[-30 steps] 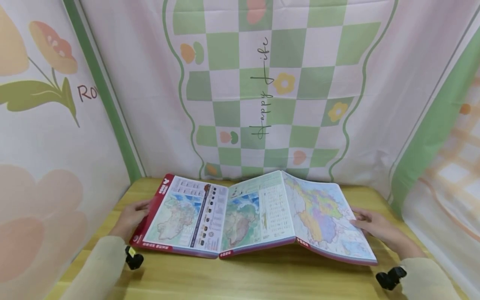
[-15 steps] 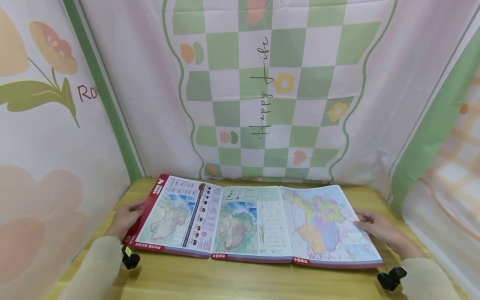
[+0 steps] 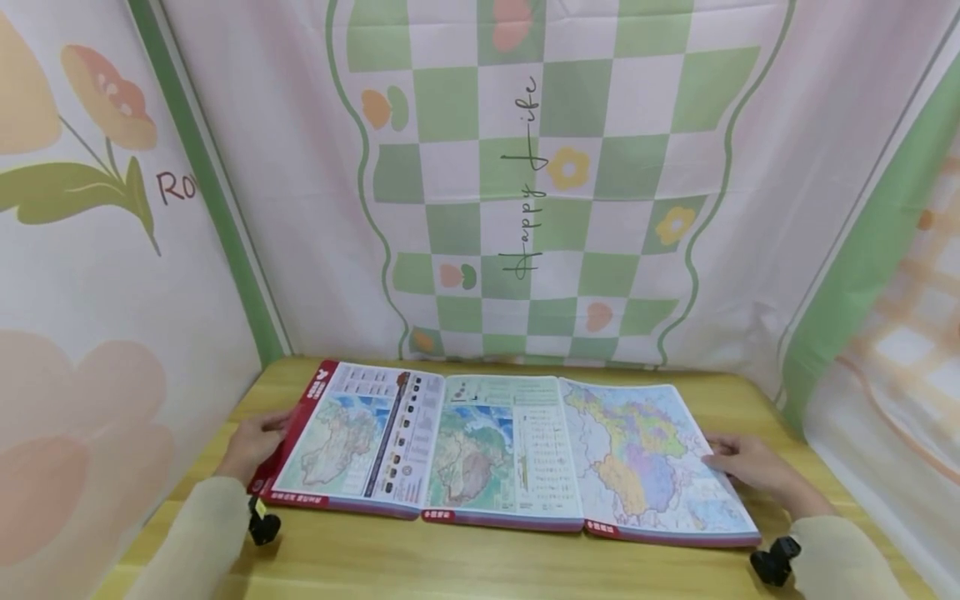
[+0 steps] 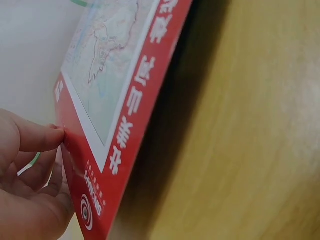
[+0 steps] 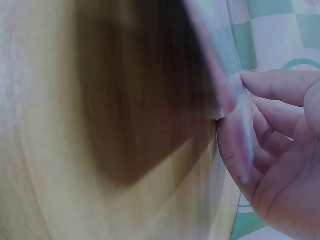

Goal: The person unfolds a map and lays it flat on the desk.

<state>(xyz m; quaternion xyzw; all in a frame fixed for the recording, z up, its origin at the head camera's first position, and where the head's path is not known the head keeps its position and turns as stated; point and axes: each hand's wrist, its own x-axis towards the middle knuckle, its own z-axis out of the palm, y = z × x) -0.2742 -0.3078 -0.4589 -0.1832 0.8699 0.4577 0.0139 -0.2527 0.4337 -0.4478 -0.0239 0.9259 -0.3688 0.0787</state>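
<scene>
A folding map is spread in three panels, with a red border along its left edge. In the head view my left hand holds that red edge. The left wrist view shows the thumb of this hand pressed on the red border, with the fingers curled behind it. My right hand pinches the right edge of the colourful panel. Seen from the right wrist, the thumb of that hand lies on one side of the map's edge and fingers on the other. A shadow shows under the sheet there.
The map is over a wooden table. A curtain with green checks hangs behind the table's far edge, and printed cloth stands at both sides. Each wrist carries a small black camera.
The raised fold between the middle and right panels has flattened as the map was drawn out wider. Since half a second ago, the map and right hand have moved slightly lower.
</scene>
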